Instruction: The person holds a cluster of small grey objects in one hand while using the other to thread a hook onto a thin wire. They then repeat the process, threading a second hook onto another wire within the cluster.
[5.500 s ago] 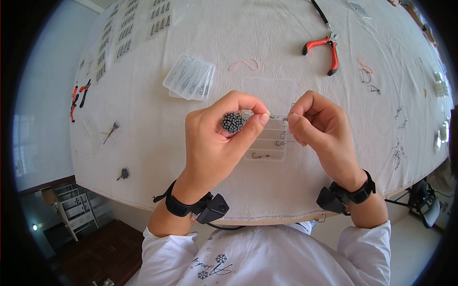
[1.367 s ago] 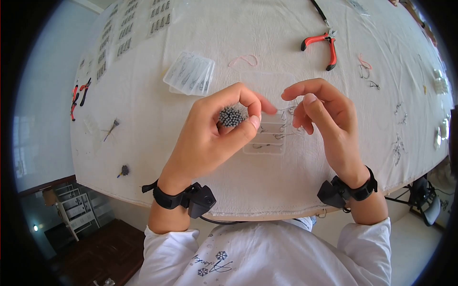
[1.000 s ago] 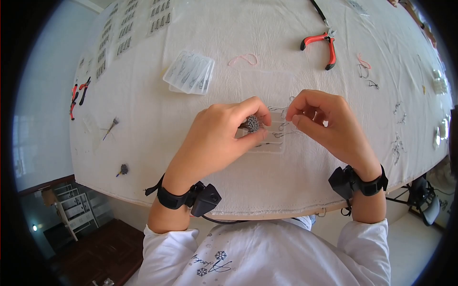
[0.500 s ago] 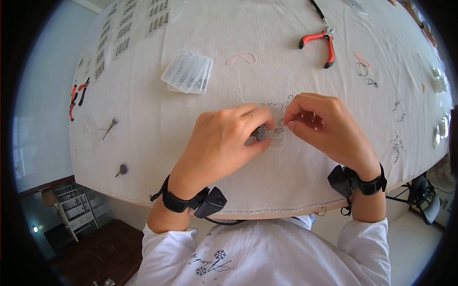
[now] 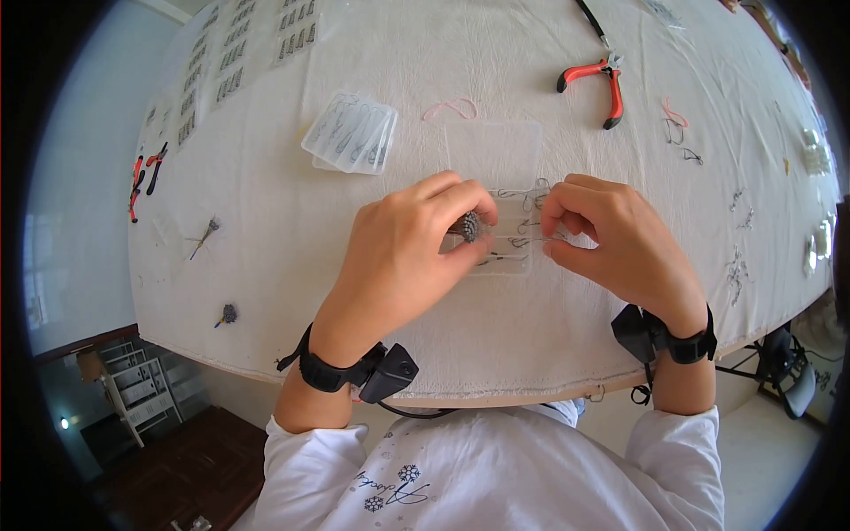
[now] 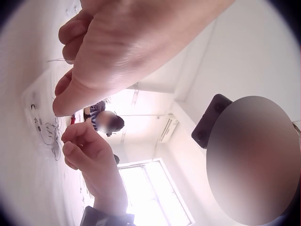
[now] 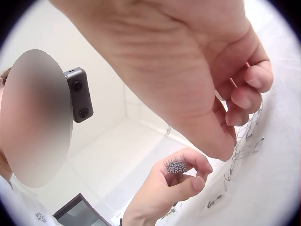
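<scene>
My left hand [image 5: 416, 230] curls round a bundle of thin grey-headed stalks [image 5: 467, 228], heads pointing toward the right hand. The bundle's heads [image 7: 176, 166] also show in the right wrist view. Its thumb and forefinger reach over the left side of an open clear plastic compartment box [image 5: 505, 272], partly covering it. At the box's right edge, my right hand [image 5: 611, 221] pinches a fine wire of a fishing hook rig [image 5: 522, 241] between thumb and forefinger. Several dark hooks and wires lie across the compartments, seen as a loose tangle [image 6: 49, 134] in the left wrist view.
Filled clear boxes [image 5: 350, 133] are stacked behind the left hand. Red-handled pliers [image 5: 611, 78] lie at the back. Loose hooks [image 5: 737, 267] and pink cord [image 5: 675, 113] lie on the right, small bundles [image 5: 228, 316] on the left. Packaged sheets [image 5: 235, 53] cover the far left.
The left hand turned over and lowered toward the box, then drew slightly left, still holding the bundle. The right hand moved down along the box's right edge, its spread fingers now pinched together.
</scene>
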Demonstrator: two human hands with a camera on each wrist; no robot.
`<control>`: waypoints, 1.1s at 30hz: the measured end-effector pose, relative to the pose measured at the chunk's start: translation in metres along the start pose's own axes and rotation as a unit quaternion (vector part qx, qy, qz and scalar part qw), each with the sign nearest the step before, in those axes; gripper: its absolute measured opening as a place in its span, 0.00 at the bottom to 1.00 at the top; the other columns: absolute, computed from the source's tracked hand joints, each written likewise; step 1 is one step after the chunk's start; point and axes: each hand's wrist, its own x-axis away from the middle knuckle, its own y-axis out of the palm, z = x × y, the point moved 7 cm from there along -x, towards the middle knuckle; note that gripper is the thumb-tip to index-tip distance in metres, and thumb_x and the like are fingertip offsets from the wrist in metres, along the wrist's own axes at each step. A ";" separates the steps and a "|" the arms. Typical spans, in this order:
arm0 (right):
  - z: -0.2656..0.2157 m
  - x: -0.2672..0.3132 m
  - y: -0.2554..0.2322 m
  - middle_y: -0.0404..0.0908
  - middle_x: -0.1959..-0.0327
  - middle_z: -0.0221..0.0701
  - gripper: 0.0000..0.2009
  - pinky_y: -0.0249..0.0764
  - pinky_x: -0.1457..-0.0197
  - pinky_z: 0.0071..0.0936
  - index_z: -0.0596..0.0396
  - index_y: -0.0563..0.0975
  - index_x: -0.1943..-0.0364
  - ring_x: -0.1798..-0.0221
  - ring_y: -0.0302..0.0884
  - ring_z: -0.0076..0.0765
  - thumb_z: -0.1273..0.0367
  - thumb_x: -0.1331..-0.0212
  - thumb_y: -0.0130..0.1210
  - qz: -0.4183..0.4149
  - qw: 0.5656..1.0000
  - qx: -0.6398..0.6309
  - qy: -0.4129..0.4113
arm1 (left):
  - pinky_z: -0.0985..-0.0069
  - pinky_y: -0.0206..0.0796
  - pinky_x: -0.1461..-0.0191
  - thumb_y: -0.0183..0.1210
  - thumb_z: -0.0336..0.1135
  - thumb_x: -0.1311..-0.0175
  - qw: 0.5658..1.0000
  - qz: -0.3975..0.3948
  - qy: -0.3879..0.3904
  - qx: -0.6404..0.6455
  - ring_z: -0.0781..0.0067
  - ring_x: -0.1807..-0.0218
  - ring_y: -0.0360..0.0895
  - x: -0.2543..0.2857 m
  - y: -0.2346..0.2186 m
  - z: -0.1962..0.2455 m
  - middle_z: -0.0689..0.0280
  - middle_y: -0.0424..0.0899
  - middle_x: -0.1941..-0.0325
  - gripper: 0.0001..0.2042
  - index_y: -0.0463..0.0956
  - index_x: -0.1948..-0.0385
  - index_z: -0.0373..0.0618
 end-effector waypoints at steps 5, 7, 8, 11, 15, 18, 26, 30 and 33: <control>-0.001 0.000 0.000 0.76 0.74 0.32 0.04 0.70 0.66 0.29 0.58 0.75 0.71 0.71 0.75 0.35 0.75 0.51 0.59 0.011 1.000 -0.022 0.003 | 0.80 0.66 0.73 0.65 0.24 0.51 1.000 0.019 0.013 0.022 0.75 0.69 0.79 -0.001 0.001 -0.001 0.68 0.80 0.70 0.07 0.78 0.70 0.44; -0.005 -0.001 -0.003 0.75 0.74 0.31 0.04 0.69 0.67 0.27 0.58 0.75 0.71 0.72 0.73 0.32 0.76 0.50 0.59 0.031 0.998 -0.060 -0.006 | 0.81 0.63 0.76 0.64 0.23 0.50 0.999 0.023 0.017 0.045 0.78 0.69 0.78 -0.002 0.002 -0.001 0.69 0.79 0.70 0.07 0.78 0.70 0.44; -0.007 -0.002 -0.005 0.75 0.75 0.31 0.04 0.68 0.68 0.26 0.58 0.76 0.70 0.73 0.72 0.30 0.76 0.50 0.59 0.038 0.996 -0.082 -0.010 | 0.82 0.62 0.77 0.64 0.23 0.50 0.997 0.033 0.022 0.064 0.79 0.69 0.78 -0.002 0.001 0.001 0.69 0.79 0.70 0.07 0.78 0.70 0.44; -0.010 -0.002 -0.007 0.72 0.76 0.28 0.04 0.65 0.70 0.22 0.58 0.76 0.70 0.74 0.67 0.24 0.76 0.48 0.59 0.055 0.989 -0.131 -0.027 | 0.84 0.57 0.79 0.64 0.23 0.50 0.991 0.051 0.034 0.117 0.83 0.71 0.74 -0.003 -0.002 0.008 0.71 0.77 0.71 0.07 0.78 0.70 0.43; -0.007 -0.003 0.000 0.70 0.78 0.27 0.04 0.62 0.73 0.21 0.60 0.76 0.69 0.76 0.63 0.20 0.76 0.47 0.59 0.063 0.982 -0.179 -0.013 | 0.85 0.52 0.79 0.64 0.23 0.49 0.985 0.026 0.031 0.167 0.85 0.74 0.69 -0.003 0.001 0.008 0.73 0.75 0.73 0.06 0.78 0.71 0.43; -0.007 -0.004 0.005 0.69 0.79 0.27 0.05 0.62 0.74 0.20 0.61 0.75 0.70 0.77 0.62 0.19 0.75 0.45 0.60 0.060 0.978 -0.197 -0.016 | 0.86 0.51 0.79 0.64 0.24 0.48 0.984 0.015 0.016 0.175 0.87 0.74 0.67 -0.002 0.002 0.003 0.74 0.74 0.73 0.05 0.77 0.73 0.43; 0.000 -0.005 0.005 0.69 0.79 0.26 0.06 0.61 0.74 0.21 0.61 0.75 0.70 0.78 0.61 0.19 0.73 0.43 0.60 0.061 0.977 -0.204 -0.001 | 0.87 0.48 0.79 0.63 0.24 0.46 0.983 0.007 -0.012 0.182 0.91 0.75 0.64 -0.001 -0.001 -0.001 0.75 0.73 0.74 0.04 0.77 0.73 0.43; 0.000 -0.005 0.004 0.69 0.79 0.27 0.06 0.61 0.74 0.20 0.61 0.74 0.70 0.78 0.61 0.19 0.73 0.42 0.59 0.070 0.977 -0.200 -0.004 | 0.88 0.48 0.79 0.63 0.25 0.45 0.982 0.010 -0.019 0.186 0.91 0.75 0.64 -0.001 -0.002 -0.003 0.76 0.73 0.73 0.03 0.77 0.73 0.43; 0.001 -0.006 0.004 0.69 0.79 0.26 0.06 0.61 0.74 0.20 0.61 0.74 0.70 0.78 0.60 0.18 0.72 0.41 0.58 0.084 0.976 -0.200 -0.004 | 0.88 0.49 0.79 0.64 0.26 0.45 0.982 0.028 -0.016 0.185 0.92 0.75 0.64 -0.002 -0.002 -0.006 0.76 0.74 0.74 0.03 0.78 0.73 0.43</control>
